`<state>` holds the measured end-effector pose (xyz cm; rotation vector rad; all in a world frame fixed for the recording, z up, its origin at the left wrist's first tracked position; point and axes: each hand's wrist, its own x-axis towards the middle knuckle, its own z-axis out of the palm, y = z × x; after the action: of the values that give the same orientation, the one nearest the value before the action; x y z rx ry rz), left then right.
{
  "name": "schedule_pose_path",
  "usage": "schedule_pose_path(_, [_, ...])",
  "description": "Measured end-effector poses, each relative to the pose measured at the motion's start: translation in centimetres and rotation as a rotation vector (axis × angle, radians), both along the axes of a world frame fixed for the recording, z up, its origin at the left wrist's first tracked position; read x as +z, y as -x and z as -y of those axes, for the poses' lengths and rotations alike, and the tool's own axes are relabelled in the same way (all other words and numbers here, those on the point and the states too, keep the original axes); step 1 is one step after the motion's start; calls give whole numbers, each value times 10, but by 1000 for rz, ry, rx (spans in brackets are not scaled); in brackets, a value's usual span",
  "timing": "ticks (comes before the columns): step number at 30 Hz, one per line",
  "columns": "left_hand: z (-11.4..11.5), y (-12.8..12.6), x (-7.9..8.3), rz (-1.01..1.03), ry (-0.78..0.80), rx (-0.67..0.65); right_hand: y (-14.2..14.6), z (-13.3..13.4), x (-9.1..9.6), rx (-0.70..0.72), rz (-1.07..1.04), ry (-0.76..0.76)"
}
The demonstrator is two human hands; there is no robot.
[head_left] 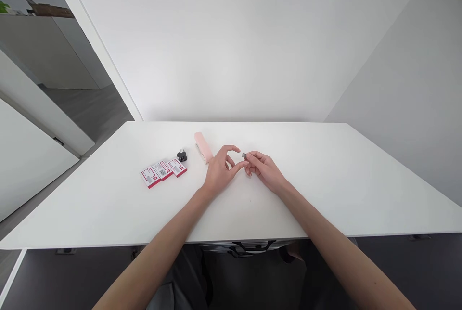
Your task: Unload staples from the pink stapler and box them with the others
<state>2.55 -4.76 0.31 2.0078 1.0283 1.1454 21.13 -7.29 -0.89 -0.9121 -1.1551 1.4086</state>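
Over the bench (310,204), the left hand (221,169) curves with thumb and forefinger spread apart, its grasp vacant. Facing it, the right hand (265,168) pinches a small grey piece (244,155) at its fingertips. Left of both lie three packs (162,170), a black clip (182,155) just beyond them, then a pink stapler (204,147) near the left hand. Behind stands the wall (231,50).

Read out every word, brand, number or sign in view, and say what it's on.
No words or numbers are readable.
Red-and-white left box and right box: print too small and blurred.
Middle box: barcode-like bars, print illegible.
Pink stapler: no visible lettering.
Grey piece in right hand: none visible.
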Motion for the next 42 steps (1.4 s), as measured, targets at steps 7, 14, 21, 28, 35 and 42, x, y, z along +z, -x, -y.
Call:
schedule_pose_path(7, [5, 52, -1, -359, -430, 161, -4, -1, -4, -36, -48, -6])
schedule_pose_path(14, [9, 146, 8, -667, -452, 578, -2, 5, 1, -41, -43, -14])
schedule_pose_path(21, [5, 168, 10, -795, -397, 548, -3, 6, 1, -39, -45, -11])
schedule_pose_path(28, [28, 142, 12, -591, -468, 498, -4, 8, 4, -27, -40, -17])
schedule_pose_path(35, [33, 84, 10, -312, -189, 281, -8, 10, 7, 46, -73, -8])
schedule_pose_path(42, [20, 21, -3, -130, 7, 166, -9, 14, 13, 184, -60, -69])
